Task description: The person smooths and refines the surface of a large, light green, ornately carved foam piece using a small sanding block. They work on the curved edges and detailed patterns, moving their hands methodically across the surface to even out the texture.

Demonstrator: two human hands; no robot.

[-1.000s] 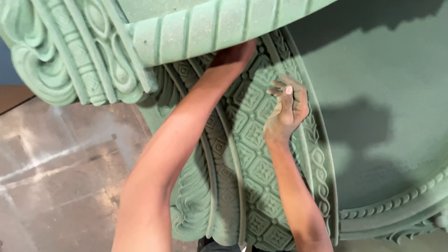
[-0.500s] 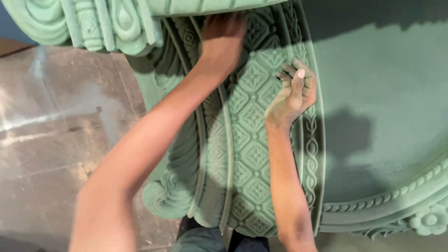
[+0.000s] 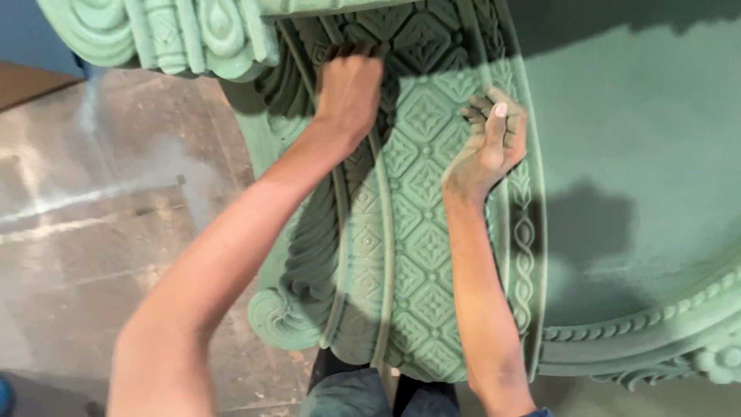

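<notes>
A large green carved moulding (image 3: 417,232) with diamond and rope patterns curves down the middle of the view. My left hand (image 3: 349,89) rests on its upper part, fingers curled against the carved surface near the shadowed top. My right hand (image 3: 494,143) lies on the diamond-patterned band further right, fingers bent and dusted with green powder. I cannot tell whether either hand holds a small tool or piece of abrasive. A second carved piece (image 3: 162,35) with scrolls overhangs at the top left.
A flat green panel (image 3: 641,139) fills the right side, bordered by a beaded rim (image 3: 664,316) at the lower right. Grey dusty floor (image 3: 100,224) lies to the left. My dark trousers (image 3: 347,390) show at the bottom.
The view has shifted, so the moulding sits lower and closer. My left hand has moved down from under the overhanging piece onto the carved band; my right hand keeps its place on the diamond pattern.
</notes>
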